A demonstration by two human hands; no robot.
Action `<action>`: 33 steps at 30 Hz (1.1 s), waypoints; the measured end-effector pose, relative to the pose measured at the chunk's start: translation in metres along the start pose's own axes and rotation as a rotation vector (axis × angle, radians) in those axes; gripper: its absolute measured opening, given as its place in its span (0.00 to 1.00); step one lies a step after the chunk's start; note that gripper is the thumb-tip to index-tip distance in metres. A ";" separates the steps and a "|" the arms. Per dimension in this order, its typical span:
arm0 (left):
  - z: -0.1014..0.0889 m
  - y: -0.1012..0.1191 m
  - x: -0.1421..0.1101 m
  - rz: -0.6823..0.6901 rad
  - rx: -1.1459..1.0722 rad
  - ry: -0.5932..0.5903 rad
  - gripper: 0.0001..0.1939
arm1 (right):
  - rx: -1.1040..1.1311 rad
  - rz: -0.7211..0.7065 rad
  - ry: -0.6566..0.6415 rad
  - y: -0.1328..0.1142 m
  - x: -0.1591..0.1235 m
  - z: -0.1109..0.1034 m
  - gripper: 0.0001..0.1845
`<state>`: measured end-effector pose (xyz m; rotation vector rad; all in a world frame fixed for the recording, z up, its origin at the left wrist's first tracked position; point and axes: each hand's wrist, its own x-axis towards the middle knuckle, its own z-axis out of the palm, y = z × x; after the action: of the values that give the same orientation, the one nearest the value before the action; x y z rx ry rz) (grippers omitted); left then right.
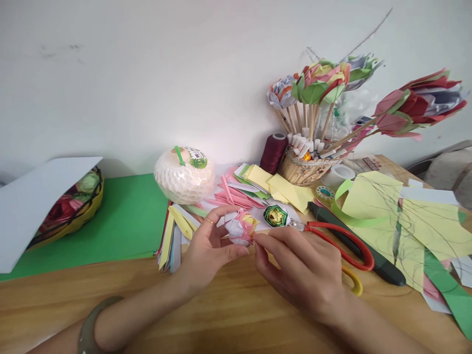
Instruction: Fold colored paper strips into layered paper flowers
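Both of my hands hold a small folded paper flower (239,228) of pink, white and yellow paper just above the wooden table (228,314). My left hand (206,253) cups it from the left, thumb under it and fingers curled over the top; a ring is on one finger and a bangle on the wrist. My right hand (298,268) pinches its right edge with thumb and forefinger. A green and yellow folded paper piece (275,216) lies just behind the flower.
Red-handled scissors (339,241) and a black glue gun (354,246) lie to the right. Behind are paper strips (236,194), a netted coconut (184,174), a dark thread spool (273,151), a basket of paper flowers on sticks (309,162), green sheet (125,221), yellow bowl (70,211).
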<state>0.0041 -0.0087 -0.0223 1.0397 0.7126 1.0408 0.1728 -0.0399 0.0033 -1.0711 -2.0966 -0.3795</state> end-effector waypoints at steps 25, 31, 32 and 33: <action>0.002 0.002 0.002 0.041 -0.104 0.042 0.24 | 0.289 0.089 -0.045 -0.004 0.002 0.000 0.17; 0.002 0.005 0.000 -0.043 -0.144 0.018 0.25 | 0.486 0.220 0.047 -0.005 0.008 -0.008 0.16; 0.002 0.006 -0.001 -0.061 -0.148 -0.002 0.25 | 0.515 0.265 0.063 -0.004 0.009 -0.009 0.16; 0.002 0.007 -0.001 -0.072 -0.153 -0.026 0.25 | 0.543 0.299 0.072 -0.004 0.009 -0.010 0.16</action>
<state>0.0034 -0.0094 -0.0150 0.8878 0.6346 1.0024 0.1708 -0.0424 0.0169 -0.9940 -1.7849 0.2816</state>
